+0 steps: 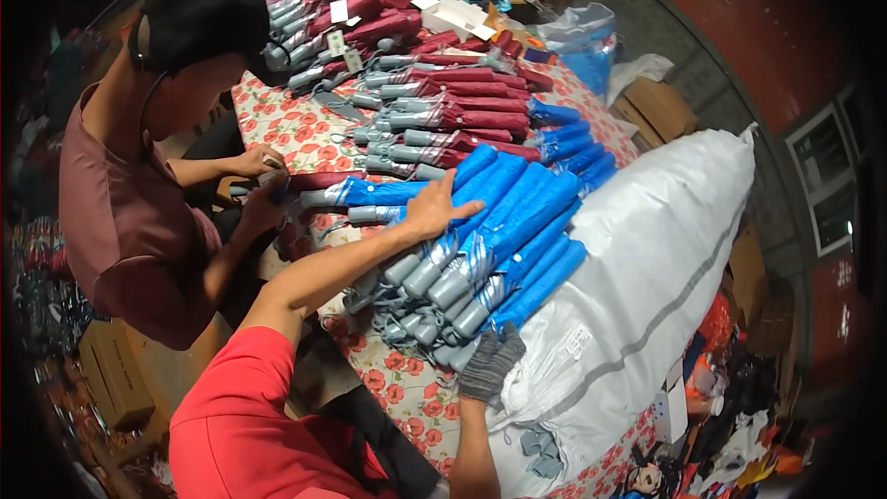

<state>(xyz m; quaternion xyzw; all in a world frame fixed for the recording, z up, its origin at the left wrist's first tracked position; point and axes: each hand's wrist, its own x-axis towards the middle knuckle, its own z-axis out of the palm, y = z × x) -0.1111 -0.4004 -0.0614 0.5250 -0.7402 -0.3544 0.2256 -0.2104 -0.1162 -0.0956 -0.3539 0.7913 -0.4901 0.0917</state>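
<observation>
Folded blue umbrellas (517,212) with grey handles lie piled in front of me, handles toward me. My left hand (439,211), bare, rests on the left side of this pile, thumb and forefinger spread over the blue cloth. At the pile's near right edge is my right hand (492,362) in a grey knit glove. Its fingers are apart and touch the lowest umbrellas; its palm is hidden. Left of the pile, a single blue umbrella (379,192) points its handle at a co-worker (139,194), whose hands hold a maroon umbrella (323,181).
Rows of maroon umbrellas (462,102) cover the far part of the flowered tablecloth (305,129). A big white sack (647,259) bulges along the right side. Cardboard boxes (651,111) and a blue-and-white bag (582,46) stand behind it. An open white box (455,17) sits among umbrellas.
</observation>
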